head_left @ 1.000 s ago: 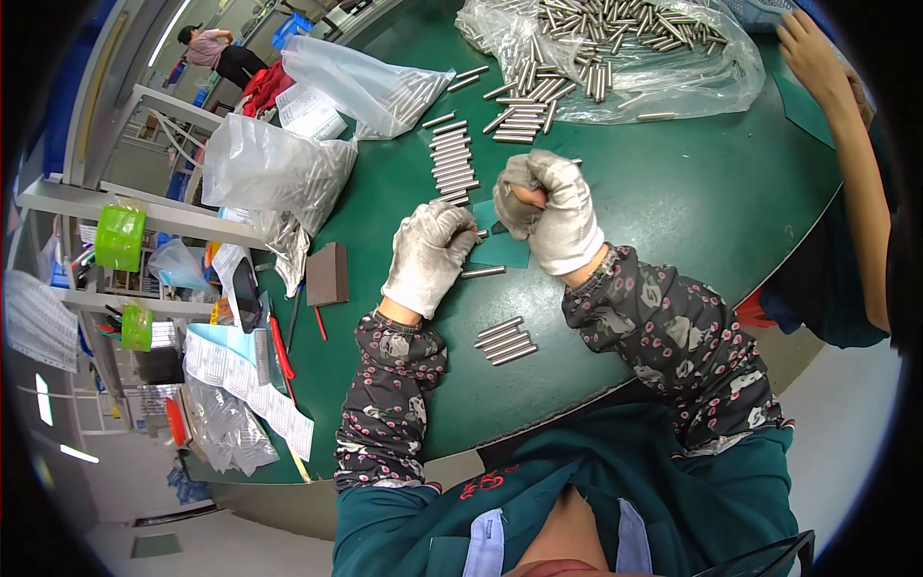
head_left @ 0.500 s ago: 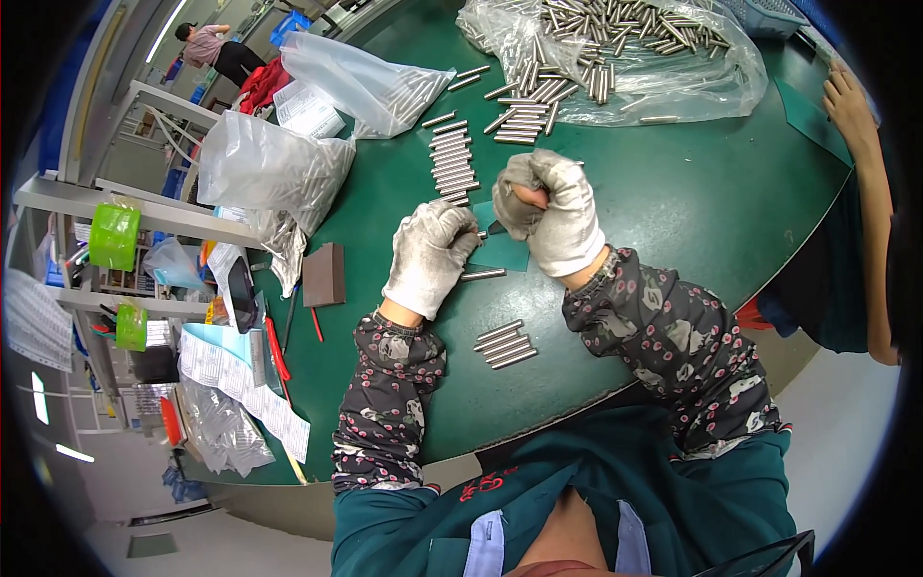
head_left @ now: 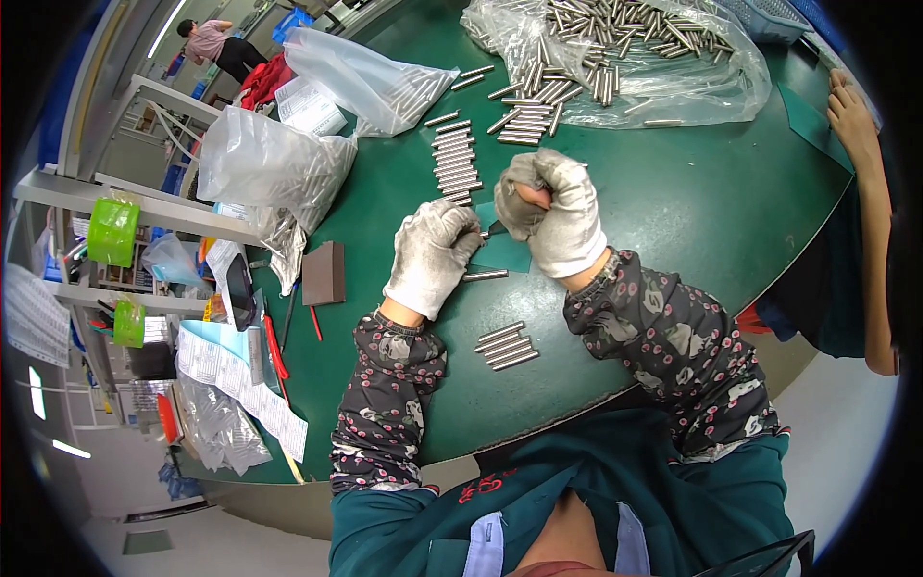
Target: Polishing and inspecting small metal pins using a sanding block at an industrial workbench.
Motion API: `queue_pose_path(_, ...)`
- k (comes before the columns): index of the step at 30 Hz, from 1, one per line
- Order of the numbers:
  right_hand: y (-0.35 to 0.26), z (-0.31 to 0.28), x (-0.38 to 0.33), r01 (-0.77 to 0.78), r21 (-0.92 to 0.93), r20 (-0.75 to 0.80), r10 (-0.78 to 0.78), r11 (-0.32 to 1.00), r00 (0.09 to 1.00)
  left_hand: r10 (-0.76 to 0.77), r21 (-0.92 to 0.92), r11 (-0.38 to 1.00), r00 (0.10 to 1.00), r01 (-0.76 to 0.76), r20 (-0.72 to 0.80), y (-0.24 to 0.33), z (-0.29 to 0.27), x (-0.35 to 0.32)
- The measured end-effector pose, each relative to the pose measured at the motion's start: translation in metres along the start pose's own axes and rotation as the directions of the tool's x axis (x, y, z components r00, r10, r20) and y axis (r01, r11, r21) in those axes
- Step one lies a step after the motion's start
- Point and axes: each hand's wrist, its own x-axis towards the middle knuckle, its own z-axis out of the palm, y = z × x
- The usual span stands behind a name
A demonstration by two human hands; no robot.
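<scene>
My left hand, in a white work glove, is closed with its fingertips pinching a metal pin; just the pin's end shows. Close by on the right, my right hand is curled shut in a soiled white glove with a bare thumb tip showing. A dark pointed tip sticks out from below it toward the pin; the rest of that tool is hidden. Under both hands lies a small green sheet. One loose pin rests beside my left hand, and several pins lie side by side nearer me.
Beyond my hands runs a column of pins. A clear bag heaped with pins spreads at the far right. Bagged pins, a brown block, red-handled pliers and papers are at left. Another person's hand is at the right edge.
Both hands keep nearly the same pose and place. The whole view has shifted very slightly; no pin on the table has visibly moved.
</scene>
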Motion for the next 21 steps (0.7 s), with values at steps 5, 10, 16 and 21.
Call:
queue_pose_path(5,0.0,0.001,0.0,0.007,0.016,-0.018,-0.006,1.0,1.0,-0.002,0.007,1.0,1.0,0.002,-0.014,0.001,0.001,0.001)
queue_pose_path(10,0.007,-0.002,-0.001,-0.021,-0.057,-0.009,0.02,0.998,1.0,-0.021,-0.022,1.0,1.0,0.021,-0.015,-0.001,0.003,0.001)
queue_pose_path(16,0.0,-0.003,0.002,-0.029,-0.01,0.026,0.029,1.0,0.999,-0.012,-0.017,1.0,0.999,0.011,-0.035,-0.004,0.004,-0.001)
queue_pose_path(21,-0.003,-0.003,-0.002,-0.054,-0.022,0.037,0.055,0.998,0.998,-0.063,0.002,0.998,0.998,0.063,0.011,-0.004,0.005,0.0)
